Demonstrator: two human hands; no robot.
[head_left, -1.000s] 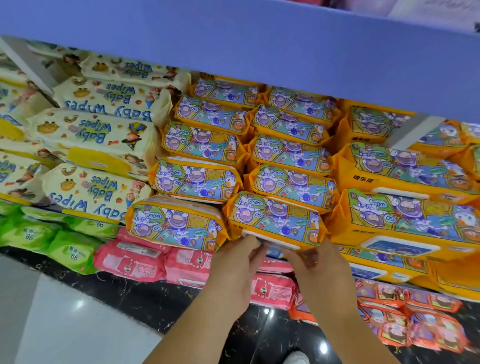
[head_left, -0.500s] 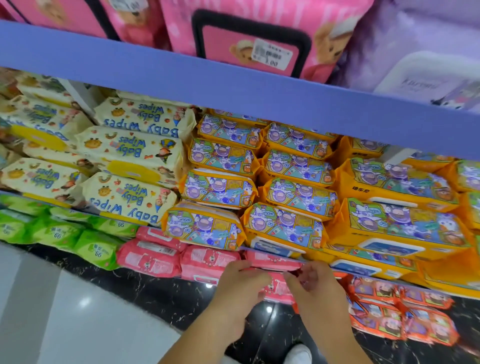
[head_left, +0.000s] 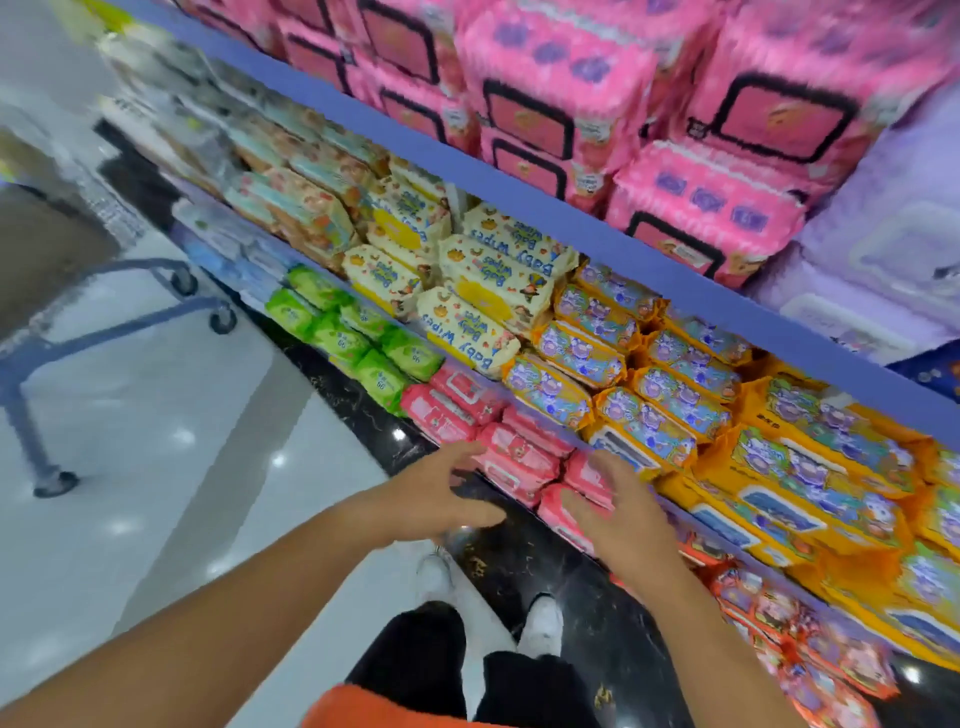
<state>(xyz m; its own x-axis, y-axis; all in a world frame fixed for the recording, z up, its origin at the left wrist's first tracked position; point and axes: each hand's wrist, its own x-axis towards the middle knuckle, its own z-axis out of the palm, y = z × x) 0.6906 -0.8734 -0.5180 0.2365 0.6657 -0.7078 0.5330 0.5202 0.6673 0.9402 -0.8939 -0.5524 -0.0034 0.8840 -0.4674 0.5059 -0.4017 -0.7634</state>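
- My left hand (head_left: 441, 501) and right hand (head_left: 621, 514): fingers spread, gripping nothing, flanking pink wipes packs (head_left: 519, 460), likely to square them.
- Packs stacked low, beneath orange wipes packs (head_left: 660, 415), fronts outward.

Pink wipe packs (head_left: 519, 457), green packs (head_left: 358, 338)

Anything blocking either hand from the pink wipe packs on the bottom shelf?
Nothing visible does. The left hand is spread open just beside the pink wipe packs. The right hand is open over the front ones, but contact is unclear.
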